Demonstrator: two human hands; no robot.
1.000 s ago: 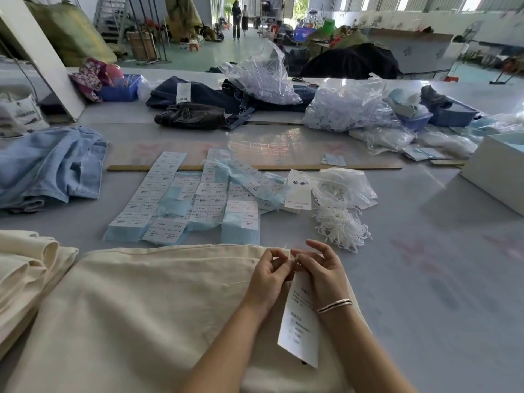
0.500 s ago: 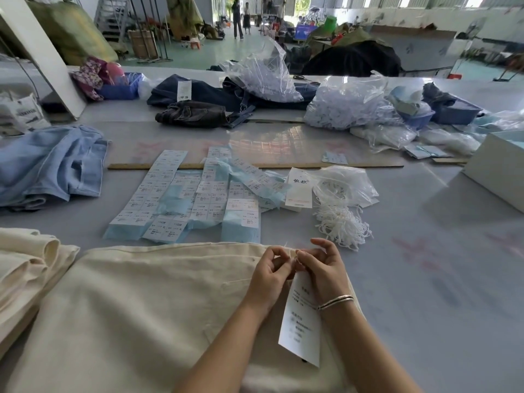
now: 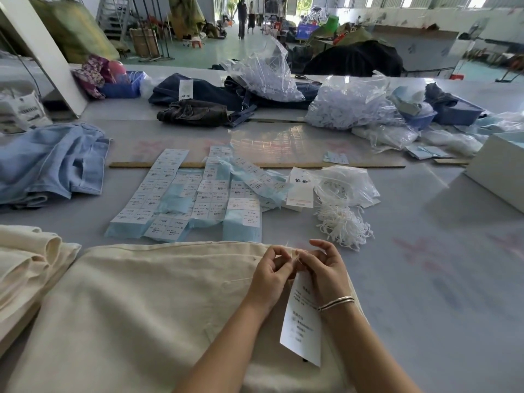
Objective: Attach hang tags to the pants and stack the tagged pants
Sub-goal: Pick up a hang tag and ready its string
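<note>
Hands meet at the far right corner of the cream pants [image 3: 147, 307]: left hand [image 3: 269, 275] and right hand [image 3: 323, 269] pinch a fine string there together. Hang tag [image 3: 302, 319] trails back toward the person under the right wrist, long axis near-to-far. Tagged stack [image 3: 25, 259] sits well left, nearer the left hand.

Label sheets [image 3: 195, 199] lie behind the pants [image 3: 141, 307], strings [image 3: 343, 226] right.

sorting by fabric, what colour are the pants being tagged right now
Cream, an off-white. The pants show plainly in the head view, under both hands, with the white hang tag lying on them.
</note>
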